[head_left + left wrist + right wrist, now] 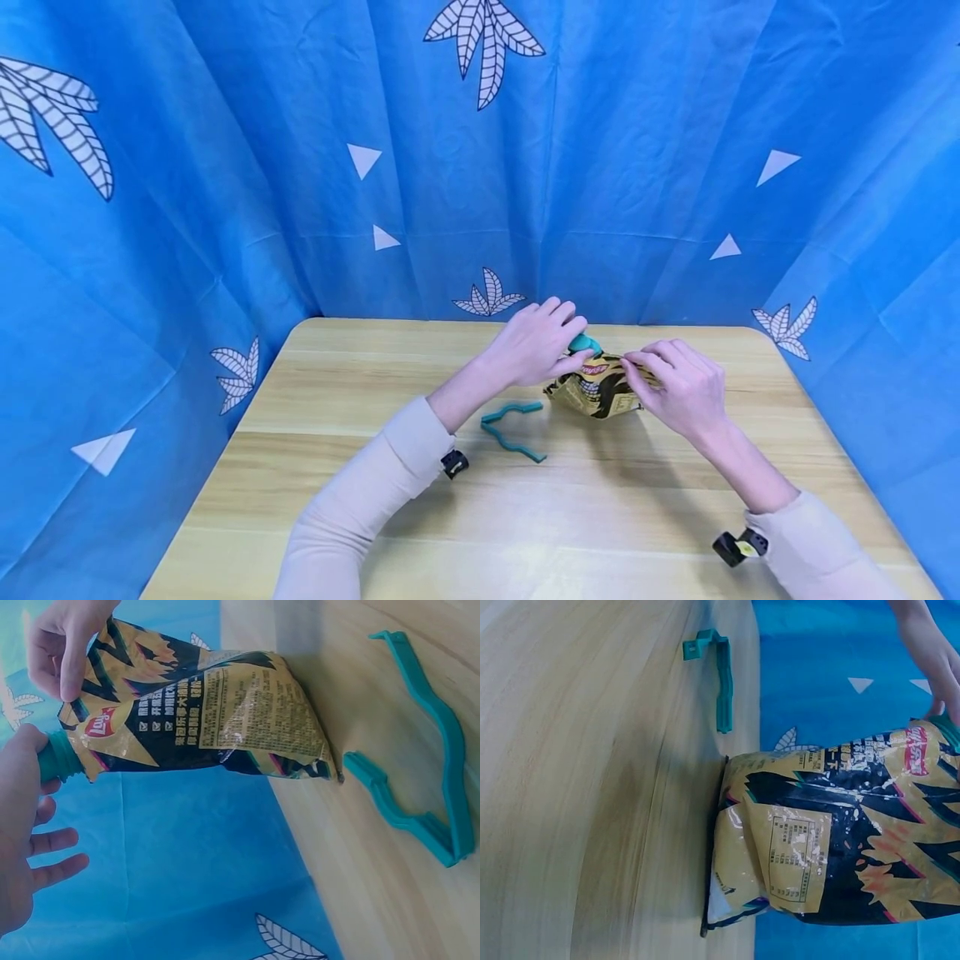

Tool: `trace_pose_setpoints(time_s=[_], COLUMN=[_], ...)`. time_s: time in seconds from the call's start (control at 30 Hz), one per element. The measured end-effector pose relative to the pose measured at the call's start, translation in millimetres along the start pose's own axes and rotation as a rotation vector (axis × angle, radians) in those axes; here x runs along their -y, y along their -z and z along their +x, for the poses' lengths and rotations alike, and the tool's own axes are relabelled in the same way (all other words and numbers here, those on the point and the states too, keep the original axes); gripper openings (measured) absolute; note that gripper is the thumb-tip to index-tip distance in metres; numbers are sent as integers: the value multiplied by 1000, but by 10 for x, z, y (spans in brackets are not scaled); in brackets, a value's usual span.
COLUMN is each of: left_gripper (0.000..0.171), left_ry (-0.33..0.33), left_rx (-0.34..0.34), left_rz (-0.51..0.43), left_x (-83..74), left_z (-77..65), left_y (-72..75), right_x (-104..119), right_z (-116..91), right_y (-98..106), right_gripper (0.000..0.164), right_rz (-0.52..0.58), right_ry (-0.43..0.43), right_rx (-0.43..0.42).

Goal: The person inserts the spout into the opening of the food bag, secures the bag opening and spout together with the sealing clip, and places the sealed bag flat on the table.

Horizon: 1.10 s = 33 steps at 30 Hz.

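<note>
A gold and black Lay's snack bag (pixel 247 712) stands upright on the table, its mouth at the top. My left hand (pixel 540 342) grips a teal threaded spout (pixel 58 756) at one corner of that mouth, thumb on its side and the other fingers spread past it. On the opposite side my right hand (pixel 682 387) pinches the bag's top edge between thumb and fingers. Left of the bag lies a teal hinged bag clip (pixel 452 750), its two arms spread apart in a V. The right wrist view shows the bag's printed side and crimped bottom seam.
The light wooden table (pixel 337 500) has rounded far corners. Blue curtains (pixel 622 167) with white leaves and triangles hang behind it and along both sides. Black wrist cameras sit at both sleeves.
</note>
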<state>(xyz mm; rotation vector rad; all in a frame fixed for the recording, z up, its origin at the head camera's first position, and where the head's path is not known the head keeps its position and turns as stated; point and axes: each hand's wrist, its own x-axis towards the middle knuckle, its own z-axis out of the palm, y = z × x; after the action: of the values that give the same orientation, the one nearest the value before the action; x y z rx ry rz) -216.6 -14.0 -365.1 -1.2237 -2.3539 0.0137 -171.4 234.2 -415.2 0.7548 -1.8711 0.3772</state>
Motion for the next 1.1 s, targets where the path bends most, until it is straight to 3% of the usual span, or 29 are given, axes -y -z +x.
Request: trace_pose_setpoints(time_s=[0.3,0.43,1.1], left_gripper=[35,35,36], left_ry=[16,27,27], left_rx=[-18,11,-2], left_rz=[-43,-56,-59], left_x=[36,39,18], left_z=[-73,-109,-88], left_y=[-137,-173,-159], right_x=[6,11,32], right_z=[-11,-13,29], right_y=[12,16,18], right_gripper=[23,24,22], right_rz=[-4,-5,3], right_ry=[2,3,27], right_rx=[2,0,41])
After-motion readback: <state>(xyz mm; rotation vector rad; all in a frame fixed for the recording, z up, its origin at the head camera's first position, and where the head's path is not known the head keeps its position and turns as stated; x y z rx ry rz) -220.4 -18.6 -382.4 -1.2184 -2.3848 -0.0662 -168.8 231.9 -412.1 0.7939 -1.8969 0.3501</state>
